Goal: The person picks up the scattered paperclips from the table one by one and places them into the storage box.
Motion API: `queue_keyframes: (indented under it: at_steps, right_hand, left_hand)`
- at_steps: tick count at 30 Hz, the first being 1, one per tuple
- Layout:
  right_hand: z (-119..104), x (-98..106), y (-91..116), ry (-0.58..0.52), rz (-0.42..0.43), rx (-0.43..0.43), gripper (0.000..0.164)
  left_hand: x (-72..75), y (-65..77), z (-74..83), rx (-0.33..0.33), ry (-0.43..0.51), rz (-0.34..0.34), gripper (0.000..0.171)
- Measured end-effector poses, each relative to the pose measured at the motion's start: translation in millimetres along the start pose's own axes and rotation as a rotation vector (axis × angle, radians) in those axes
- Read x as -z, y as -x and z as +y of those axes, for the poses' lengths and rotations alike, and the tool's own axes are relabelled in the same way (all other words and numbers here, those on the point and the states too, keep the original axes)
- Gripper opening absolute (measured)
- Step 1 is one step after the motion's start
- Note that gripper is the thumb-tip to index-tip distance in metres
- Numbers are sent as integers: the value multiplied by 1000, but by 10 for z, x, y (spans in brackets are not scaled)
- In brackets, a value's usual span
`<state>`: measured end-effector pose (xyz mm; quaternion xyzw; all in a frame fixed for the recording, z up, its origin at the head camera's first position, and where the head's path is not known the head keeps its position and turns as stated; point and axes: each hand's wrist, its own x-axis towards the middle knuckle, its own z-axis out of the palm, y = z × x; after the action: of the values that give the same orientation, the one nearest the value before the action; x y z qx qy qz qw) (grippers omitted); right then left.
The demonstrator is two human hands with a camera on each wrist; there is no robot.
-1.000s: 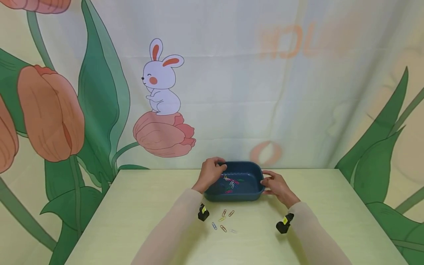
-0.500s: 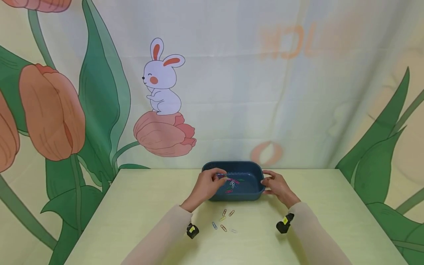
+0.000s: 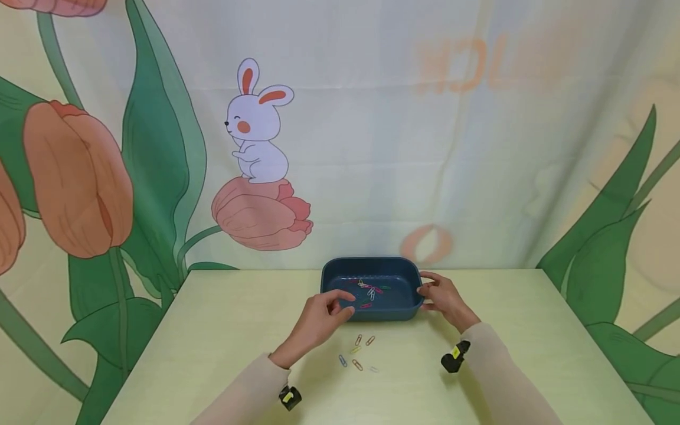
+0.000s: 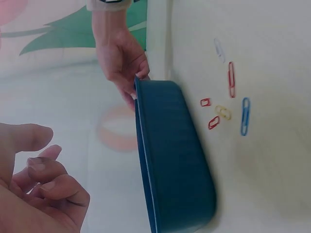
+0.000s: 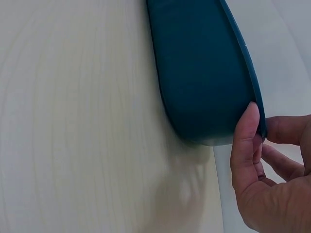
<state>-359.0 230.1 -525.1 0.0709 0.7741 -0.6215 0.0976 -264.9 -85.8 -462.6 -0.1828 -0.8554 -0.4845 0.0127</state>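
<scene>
Dark blue container (image 3: 390,314): one, oblong, round-cornered, stood at the far edge of the pale table (image 3: 223,336), in front of a printed backdrop (image 3: 366,147).

Contents: a scatter of small coloured paper clips, among them a pink clip (image 3: 365,306) near the front wall and a white clip (image 3: 372,293) behind it; too small and overlapped to count.

Loose on the table, before the container: six clips. One blue clip (image 3: 342,360), one red clip (image 3: 358,365), one yellow clip (image 3: 355,349), one pale clip (image 3: 374,369) and two reddish clips, lying near one another.

Right hand (image 3: 445,301): pinched the container's rim at its right end, thumb against the outside wall.

Left hand (image 3: 314,321): held nothing; thumb and index finger stood apart, the other fingers loosely bent. It hung near the front left corner, apart from the container in the left wrist view.
</scene>
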Motion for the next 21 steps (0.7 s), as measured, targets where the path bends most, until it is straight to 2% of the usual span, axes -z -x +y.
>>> queue_keyframes:
  at_steps: [7,11,18,21]
  right_hand:
    - [-37,-4,22,7,4,-7,54]
    - [-32,8,12,12,5,-14,55]
    - [-43,9,5,11,3,-6,54]
    - [-42,5,12,12,-4,-10,54]
  left_hand:
    - [-52,180,-105,-1,-25,-59,19]
    - [-125,277,-215,11,-44,-123,20]
    - [-226,324,-426,101,26,-227,25]
    - [-267,332,-529,129,25,-236,26]
